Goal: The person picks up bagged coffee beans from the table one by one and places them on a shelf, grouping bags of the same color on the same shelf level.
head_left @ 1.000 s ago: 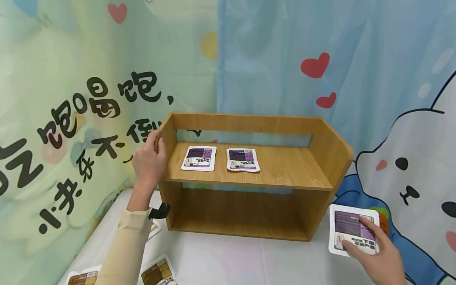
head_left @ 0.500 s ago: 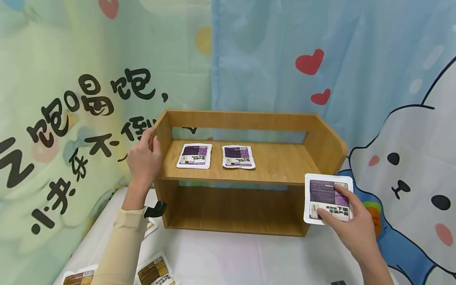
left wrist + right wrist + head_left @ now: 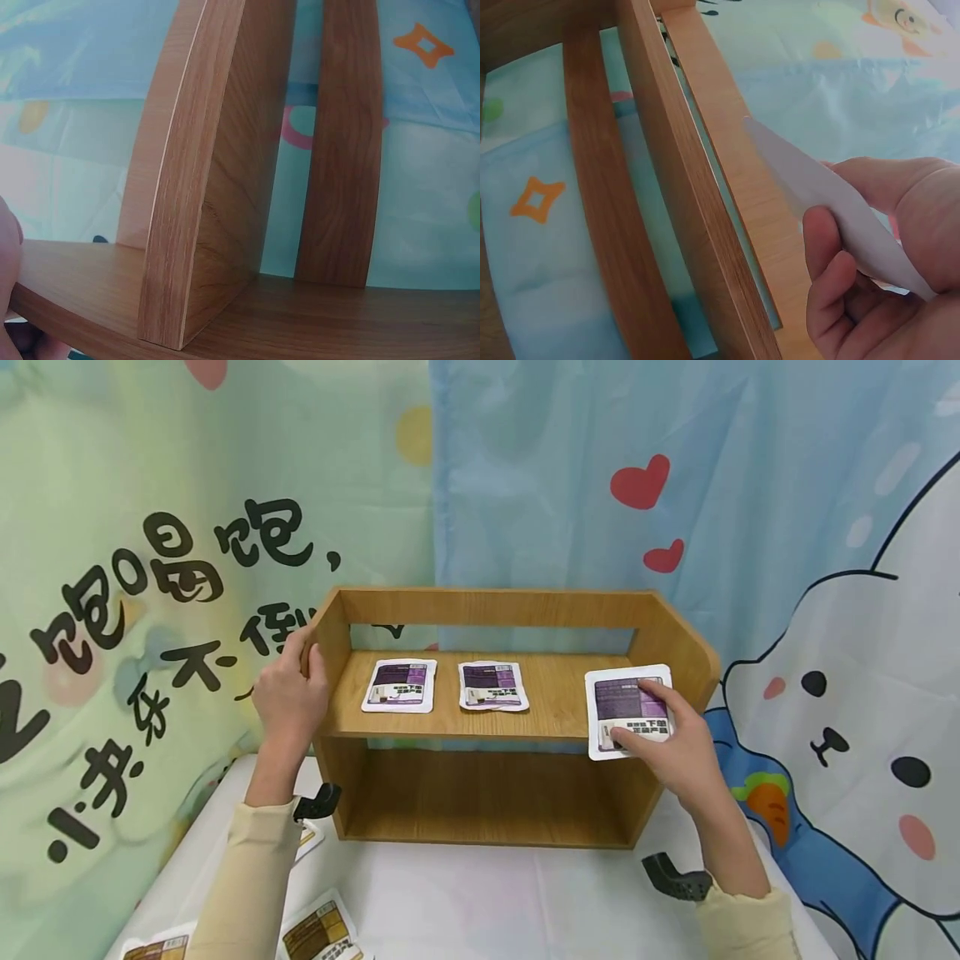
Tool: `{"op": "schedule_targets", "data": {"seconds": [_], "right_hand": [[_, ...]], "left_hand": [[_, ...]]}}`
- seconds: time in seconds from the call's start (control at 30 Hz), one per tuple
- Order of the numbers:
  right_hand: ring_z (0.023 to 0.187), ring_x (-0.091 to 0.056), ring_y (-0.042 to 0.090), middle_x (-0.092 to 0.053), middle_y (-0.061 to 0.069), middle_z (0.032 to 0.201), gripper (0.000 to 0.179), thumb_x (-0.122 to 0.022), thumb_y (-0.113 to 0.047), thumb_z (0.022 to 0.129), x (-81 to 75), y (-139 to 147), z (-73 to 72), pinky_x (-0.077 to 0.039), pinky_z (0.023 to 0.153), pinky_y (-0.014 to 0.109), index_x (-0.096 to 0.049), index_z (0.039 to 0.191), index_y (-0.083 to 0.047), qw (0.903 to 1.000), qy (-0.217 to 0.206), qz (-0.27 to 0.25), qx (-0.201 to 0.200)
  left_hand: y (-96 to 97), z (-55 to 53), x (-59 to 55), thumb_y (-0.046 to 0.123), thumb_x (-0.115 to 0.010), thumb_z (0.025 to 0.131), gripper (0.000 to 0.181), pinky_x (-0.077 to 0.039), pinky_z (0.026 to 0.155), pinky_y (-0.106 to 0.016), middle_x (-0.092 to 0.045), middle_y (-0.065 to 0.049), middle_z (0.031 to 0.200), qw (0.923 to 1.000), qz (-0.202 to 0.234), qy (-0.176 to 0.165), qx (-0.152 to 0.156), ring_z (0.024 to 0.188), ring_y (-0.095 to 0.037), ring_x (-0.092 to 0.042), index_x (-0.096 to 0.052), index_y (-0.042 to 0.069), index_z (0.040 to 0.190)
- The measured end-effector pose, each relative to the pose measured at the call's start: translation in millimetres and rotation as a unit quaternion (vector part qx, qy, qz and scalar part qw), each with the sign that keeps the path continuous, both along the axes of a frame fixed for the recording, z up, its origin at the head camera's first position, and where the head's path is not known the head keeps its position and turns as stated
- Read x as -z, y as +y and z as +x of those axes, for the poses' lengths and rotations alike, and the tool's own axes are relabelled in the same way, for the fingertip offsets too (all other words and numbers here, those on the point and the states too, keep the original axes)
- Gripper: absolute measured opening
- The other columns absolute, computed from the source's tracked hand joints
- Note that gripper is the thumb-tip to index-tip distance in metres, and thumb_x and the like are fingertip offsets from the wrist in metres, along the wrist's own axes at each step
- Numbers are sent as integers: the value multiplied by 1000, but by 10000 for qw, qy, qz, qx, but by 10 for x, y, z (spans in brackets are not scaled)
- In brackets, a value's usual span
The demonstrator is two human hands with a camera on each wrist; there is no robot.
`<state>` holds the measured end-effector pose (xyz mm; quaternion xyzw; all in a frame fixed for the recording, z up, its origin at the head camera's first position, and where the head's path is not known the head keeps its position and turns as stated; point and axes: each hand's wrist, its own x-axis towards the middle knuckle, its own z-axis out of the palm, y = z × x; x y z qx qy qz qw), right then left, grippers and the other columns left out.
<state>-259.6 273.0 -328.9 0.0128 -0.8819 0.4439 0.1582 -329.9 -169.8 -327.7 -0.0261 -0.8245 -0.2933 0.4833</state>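
Pinched white-edged purple pouch (image 3: 617,700) in right hand (image 3: 678,756), with thumb and one finger on printed face, other fingers curled against back. Held it tilted at that hand's end of upper shelf (image 3: 558,689), overlapping front edge in head view; could not confirm contact with board. Gripped wooden rack (image 3: 495,607) by its side edge with left hand (image 3: 291,697), presumably for steadying. Saw near flat pouch (image 3: 493,686) and far flat pouch (image 3: 398,686) lying apart on same board, both left of right hand. Noted brown pouch (image 3: 322,935) on desk (image 3: 480,902), below left hand. Judged as mid-placement, likely third in row, not yet let go. Called next for levelling, pushing farther in past front edge, lowering flat beside near flat pouch with a gap, then slipping fingers out from underneath. Called also for firm left grip, lest rack shift.
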Motion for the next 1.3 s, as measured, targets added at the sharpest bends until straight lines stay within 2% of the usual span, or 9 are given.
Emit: {"op": "schedule_targets", "data": {"seconds": [0.2, 0.37, 0.53, 0.63, 0.83, 1.0, 1.1, 1.17, 1.3], "right_hand": [[122, -38, 42, -33, 25, 147, 78, -73, -33, 87, -93, -62, -312, -46, 91, 51, -33, 152, -16, 9999, -101, -74, -99], [125, -36, 39, -33, 22, 148, 78, -74, -32, 86, -158, -124, -554, -40, 98, 53, -34, 152, -16, 9994, -195, -216, -194], [123, -37, 38, -34, 22, 147, 78, -75, -28, 85, -195, -179, -738, -37, 99, 49, -35, 151, -13, 9989, -315, -237, -265], [119, -40, 37, -36, 23, 143, 78, -76, -25, 85, -207, -221, -813, -43, 93, 43, -35, 150, -11, 9982, -432, -286, -305], [111, -44, 36, -36, 25, 139, 80, -78, -20, 83, -187, -298, -902, -52, 67, 24, -35, 150, -9, 9950, -851, -444, -270], [106, -47, 36, -38, 26, 137, 78, -77, -17, 83, -183, -313, -948, -51, 63, 22, -36, 148, -4, 9942, -907, -526, -247], [107, -46, 36, -38, 27, 136, 78, -77, -17, 83, -189, -305, -966, -53, 71, 29, -35, 148, -3, 9948, -908, -414, -194], [111, -45, 37, -38, 27, 137, 78, -77, -20, 83, -188, -301, -973, -51, 81, 36, -36, 147, -2, 9955, -914, -186, -140], [118, -41, 40, -38, 28, 139, 78, -77, -27, 83, -179, -296, -995, -40, 98, 50, -38, 146, -1, 9953, -924, 251, -115]], "left_hand": [[-5, -21, 8, 21, -49, 101, 32, -47, 51, -44, -69, -18, 108, 10000, -42, -2, 49, 70, -35, -66, -60, 8, 128], [-24, -30, -25, 20, -50, 100, 31, -43, 49, -43, -70, -18, 105, 9999, -5, 142, -4, 66, -35, -65, -62, 8, 126], [-40, -15, -22, 21, -50, 100, 31, -41, 48, -41, -70, -18, 105, 10000, -3, 94, -14, 66, -35, -64, -61, 9, 126], [-38, -3, -18, 22, -49, 100, 32, -40, 48, -39, -70, -17, 106, 10000, -11, 86, 4, 65, -34, -64, -61, 9, 127], [-35, 8, 19, 21, -49, 100, 32, -40, 47, -39, -70, -18, 105, 10000, -52, 56, 55, 62, -33, -63, -61, 8, 127], [-31, 0, 25, 21, -48, 101, 31, -42, 48, -41, -70, -18, 106, 9999, -123, 68, 67, 62, -31, -63, -60, 9, 127], [-24, -12, 7, 22, -47, 102, 32, -42, 48, -41, -70, -18, 106, 9998, -149, 84, 114, 64, -31, -64, -59, 8, 128], [-21, -15, 1, 22, -47, 102, 32, -41, 48, -39, -70, -18, 106, 9998, -140, 71, 120, 63, -32, -64, -60, 8, 128], [-22, -9, 9, 21, -48, 102, 32, -38, 46, -37, -70, -18, 105, 9999, -124, 32, 56, 59, -30, -61, -59, 9, 128]]}}
